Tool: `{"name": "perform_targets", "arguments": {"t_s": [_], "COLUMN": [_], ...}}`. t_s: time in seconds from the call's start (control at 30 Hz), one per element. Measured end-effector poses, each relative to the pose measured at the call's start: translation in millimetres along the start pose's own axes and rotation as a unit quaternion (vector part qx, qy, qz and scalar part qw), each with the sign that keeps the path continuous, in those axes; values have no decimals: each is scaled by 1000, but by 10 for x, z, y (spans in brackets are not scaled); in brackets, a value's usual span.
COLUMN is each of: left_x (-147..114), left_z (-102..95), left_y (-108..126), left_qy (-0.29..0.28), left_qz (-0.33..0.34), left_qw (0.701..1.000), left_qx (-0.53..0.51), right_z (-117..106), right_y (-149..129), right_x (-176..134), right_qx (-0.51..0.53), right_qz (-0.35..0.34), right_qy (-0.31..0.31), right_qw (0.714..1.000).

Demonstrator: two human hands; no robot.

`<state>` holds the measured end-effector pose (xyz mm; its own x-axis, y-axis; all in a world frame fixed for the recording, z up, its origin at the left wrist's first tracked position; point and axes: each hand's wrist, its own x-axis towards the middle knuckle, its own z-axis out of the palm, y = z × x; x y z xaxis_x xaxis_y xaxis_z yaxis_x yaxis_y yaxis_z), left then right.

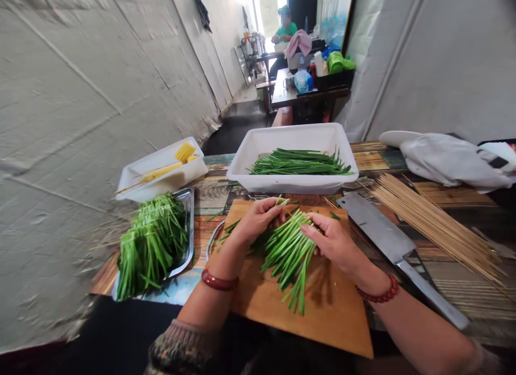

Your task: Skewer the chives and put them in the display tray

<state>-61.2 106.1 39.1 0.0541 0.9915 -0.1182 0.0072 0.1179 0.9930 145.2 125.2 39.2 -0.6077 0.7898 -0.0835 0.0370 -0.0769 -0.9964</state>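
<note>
A bunch of garlic chives (pixel 291 246) hangs over the wooden cutting board (pixel 342 321), white ends up and green ends fanned toward me. My right hand (pixel 332 238) is closed around the bunch near its upper end, thumb on top. To the left of it, my left hand (pixel 264 216) pinches at the far end of the chives, where a pale green stalk shows at the fingertips. Whether a skewer runs through the bunch is hidden by the fingers. On a metal tray (pixel 189 230) at left lie several skewered chive bunches (pixel 151 240).
A white tub (pixel 292 184) with loose chives stands behind the board. A smaller white tray (pixel 169 180) holds yellow skewered food (pixel 185 151). Right of the board lie a cleaver (pixel 382 230), bamboo skewers (pixel 435 224) and a white cloth (pixel 451 154). A person (pixel 285 29) sits far back.
</note>
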Motion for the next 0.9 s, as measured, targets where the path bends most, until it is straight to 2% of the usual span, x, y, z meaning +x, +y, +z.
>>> {"name": "perform_targets", "arguments": {"t_s": [0.2,0.43,0.5,0.63,0.8,0.9], "left_x": [-26,-58,-30,19,15,14], "left_z": [11,-11,-11,-27,-80,-93], "left_y": [-102,-156,-171,-214,-222,-227], "left_qy": [-17,-10,-1,38,8,44], "left_qz": [12,-6,0,26,37,81], "left_qw": [996,986,990,999,996,990], "left_qx": [-87,-168,-139,-18,81,110], "right_z": [-58,-39,-27,-19,-36,-49], "right_y": [24,38,37,62,115,135], "right_x": [84,94,93,84,82,91], "right_qx": [-138,-139,-106,-49,-53,-67], "right_qz": [-63,-57,-37,7,15,8], "right_qy": [46,50,38,22,22,18], "right_qw": [987,987,993,999,998,998]}}
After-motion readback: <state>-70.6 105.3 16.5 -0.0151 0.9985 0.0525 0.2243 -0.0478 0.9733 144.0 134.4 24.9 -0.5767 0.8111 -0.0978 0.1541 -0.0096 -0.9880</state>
